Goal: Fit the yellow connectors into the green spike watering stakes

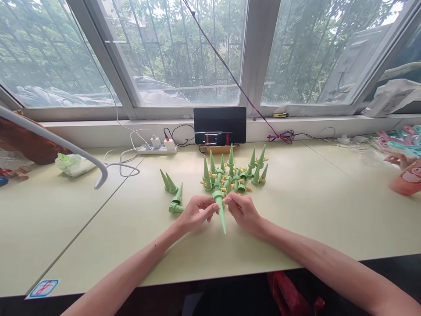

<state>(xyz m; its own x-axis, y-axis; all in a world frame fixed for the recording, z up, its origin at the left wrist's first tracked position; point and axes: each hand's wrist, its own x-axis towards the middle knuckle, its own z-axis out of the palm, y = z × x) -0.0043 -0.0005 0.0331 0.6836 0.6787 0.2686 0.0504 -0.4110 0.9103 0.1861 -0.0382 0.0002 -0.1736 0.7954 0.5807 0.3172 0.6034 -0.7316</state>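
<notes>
Working: left grip point(199, 211) clamps a tapered green plastic spike point(221, 214), right grip point(242, 210) apparently its small yellow peg point(224, 201); centre-frame spikes point(231, 158) look pegged; four bare-looking spikes point(171, 182), left-of-centre, likely remain.

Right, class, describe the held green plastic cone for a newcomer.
On the pale yellow table, find the cluster of green plastic cones. Just in front, the left hand holds one green cone. Only it is held, tip toward the table's near edge.
</notes>
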